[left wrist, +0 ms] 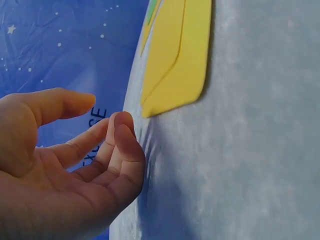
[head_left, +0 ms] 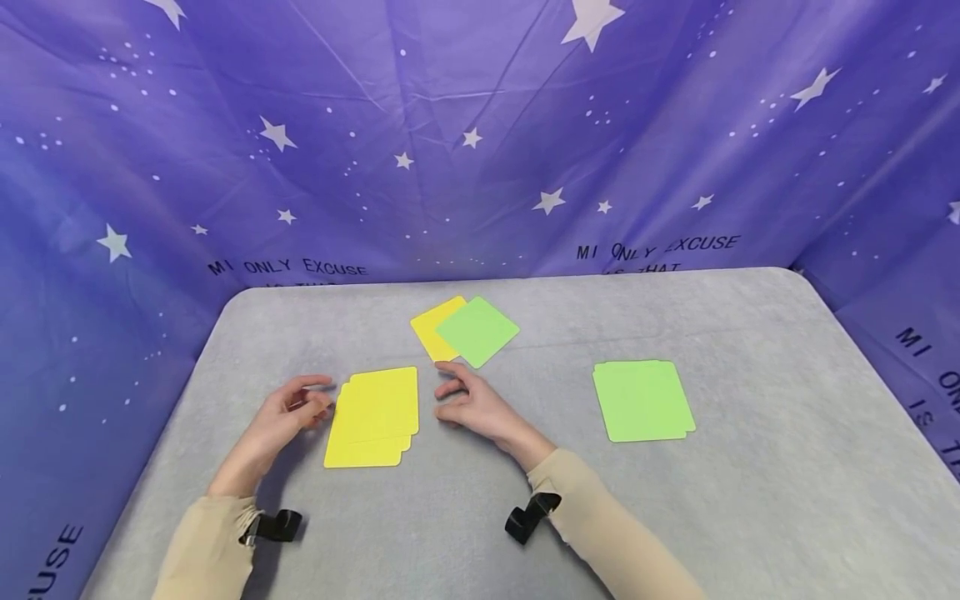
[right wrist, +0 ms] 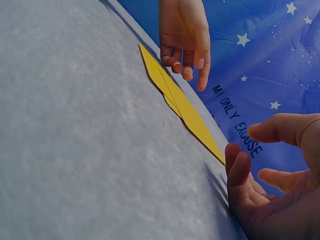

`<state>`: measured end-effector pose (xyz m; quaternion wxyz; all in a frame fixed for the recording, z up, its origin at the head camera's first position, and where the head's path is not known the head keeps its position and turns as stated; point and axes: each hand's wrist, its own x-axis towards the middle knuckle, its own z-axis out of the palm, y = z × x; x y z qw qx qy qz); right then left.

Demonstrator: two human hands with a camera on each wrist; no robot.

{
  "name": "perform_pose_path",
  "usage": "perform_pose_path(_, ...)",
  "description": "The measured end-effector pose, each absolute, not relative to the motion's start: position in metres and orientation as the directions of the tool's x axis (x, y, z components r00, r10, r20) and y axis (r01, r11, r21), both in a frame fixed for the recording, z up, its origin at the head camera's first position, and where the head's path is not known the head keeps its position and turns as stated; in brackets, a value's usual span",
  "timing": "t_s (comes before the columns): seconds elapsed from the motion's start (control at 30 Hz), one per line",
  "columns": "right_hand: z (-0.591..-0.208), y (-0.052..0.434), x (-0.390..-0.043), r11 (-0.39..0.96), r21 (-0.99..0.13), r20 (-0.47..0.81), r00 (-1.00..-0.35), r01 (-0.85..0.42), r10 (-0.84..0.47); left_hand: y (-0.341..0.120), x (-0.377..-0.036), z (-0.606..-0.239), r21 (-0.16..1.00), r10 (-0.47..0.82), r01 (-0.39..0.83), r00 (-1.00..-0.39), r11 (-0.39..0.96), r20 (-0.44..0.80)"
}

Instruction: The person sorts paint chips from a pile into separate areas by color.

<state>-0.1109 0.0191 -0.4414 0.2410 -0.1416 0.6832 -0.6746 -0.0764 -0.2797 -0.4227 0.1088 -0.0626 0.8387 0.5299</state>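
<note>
A loose pile of yellow square cards [head_left: 375, 417] lies on the grey table between my two hands, its cards offset from one another. My left hand [head_left: 288, 412] hovers just left of the pile, fingers loosely bent and holding nothing. To the pile's right is my right hand [head_left: 476, 406], also with nothing in its relaxed fingers. In the left wrist view a gap shows between the left fingers [left wrist: 131, 150] and the yellow cards [left wrist: 180, 60]. The right wrist view shows the yellow cards [right wrist: 175, 102] beyond the right hand [right wrist: 280, 190].
Farther back, a green card [head_left: 478, 332] partly covers a yellow card [head_left: 431, 329]. A small stack of green cards [head_left: 645, 402] lies on the right side of the table [head_left: 750, 500]. A purple star-patterned cloth [head_left: 450, 192] hangs behind and at both sides.
</note>
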Motion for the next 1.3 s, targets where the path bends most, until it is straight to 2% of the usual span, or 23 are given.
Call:
perform_pose_path(0.53, -0.432, 0.053, -0.130, 0.059, -0.988, -0.157, -0.898, 0.145, -0.411, -0.235, -0.106, -0.416, 0.942, 0.094, -0.160, -0.976, 0.295, -0.195)
perform_pose_path(0.93, -0.425, 0.082, -0.154, 0.147, -0.985, -0.136, -0.922, 0.088, -0.363, -0.194, -0.125, -0.423, 0.980, 0.219, -0.125, -0.963, 0.153, -0.157)
perform_pose_path(1.3, -0.420, 0.103, -0.183, 0.246, -0.968, -0.130, -0.926, 0.041, -0.355, -0.157, -0.131, -0.430, 0.978, 0.237, -0.211, -0.949, 0.003, -0.206)
